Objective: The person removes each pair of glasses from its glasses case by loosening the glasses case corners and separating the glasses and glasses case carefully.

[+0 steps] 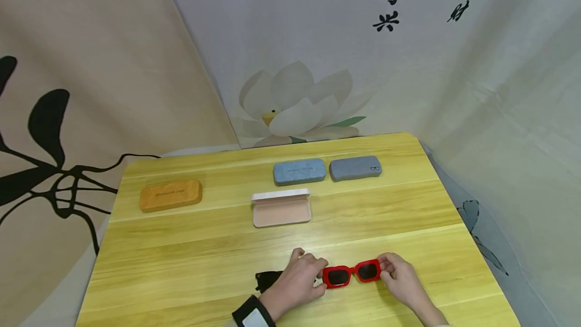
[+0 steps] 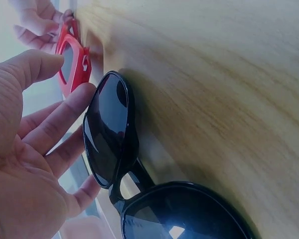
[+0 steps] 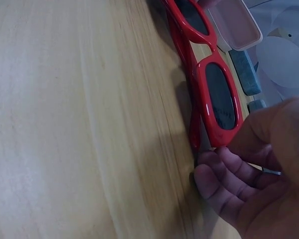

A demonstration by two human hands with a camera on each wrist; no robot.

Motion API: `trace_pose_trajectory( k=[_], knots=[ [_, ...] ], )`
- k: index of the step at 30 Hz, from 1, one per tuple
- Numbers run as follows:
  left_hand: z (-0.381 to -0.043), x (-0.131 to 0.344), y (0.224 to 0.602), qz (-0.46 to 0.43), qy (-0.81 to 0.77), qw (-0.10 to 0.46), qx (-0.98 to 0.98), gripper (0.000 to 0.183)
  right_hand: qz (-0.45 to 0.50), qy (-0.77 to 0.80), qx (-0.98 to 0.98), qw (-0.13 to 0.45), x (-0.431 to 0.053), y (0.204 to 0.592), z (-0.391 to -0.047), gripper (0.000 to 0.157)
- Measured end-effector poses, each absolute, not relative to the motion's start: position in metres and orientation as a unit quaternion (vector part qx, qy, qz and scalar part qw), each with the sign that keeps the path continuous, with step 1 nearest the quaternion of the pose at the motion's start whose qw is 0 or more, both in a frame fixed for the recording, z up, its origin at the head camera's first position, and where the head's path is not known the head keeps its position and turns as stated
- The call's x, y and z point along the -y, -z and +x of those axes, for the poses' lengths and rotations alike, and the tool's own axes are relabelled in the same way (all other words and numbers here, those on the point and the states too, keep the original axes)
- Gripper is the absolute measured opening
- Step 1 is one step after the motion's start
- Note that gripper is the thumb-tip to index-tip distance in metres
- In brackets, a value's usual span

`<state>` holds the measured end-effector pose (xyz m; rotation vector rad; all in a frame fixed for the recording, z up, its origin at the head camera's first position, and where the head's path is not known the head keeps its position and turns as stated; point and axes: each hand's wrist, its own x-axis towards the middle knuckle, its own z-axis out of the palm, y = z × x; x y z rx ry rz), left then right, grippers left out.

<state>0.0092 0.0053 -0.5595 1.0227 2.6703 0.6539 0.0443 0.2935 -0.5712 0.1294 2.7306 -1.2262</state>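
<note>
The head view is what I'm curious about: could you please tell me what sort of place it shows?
Probably a fabric-screened tabletop workspace: printed drapes rise behind a wood-grain table, where red sunglasses are being handled.

Pale flower-printed cloth hangs behind a yellow wood-grain table.

A draped indoor booth: lotus-print cloth hangs behind the wood-grain table, more fabric flanking it.
</note>
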Motion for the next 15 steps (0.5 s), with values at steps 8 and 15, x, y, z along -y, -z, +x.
trace_pose_trajectory(
  k=[8, 15],
  knots=[
    [0.006, 0.001, 0.556, 0.337, -0.238, 0.096, -0.906, 0.026, 0.027, 0.399, -0.915, 0.061, -0.296, 0.57, 0.041, 0.03],
    [-0.002, 0.012, 0.55, 0.318, -0.276, 0.095, -0.902, 0.038, 0.011, 0.386, -0.921, 0.049, -0.301, 0.566, 0.033, 0.032]
  ],
)
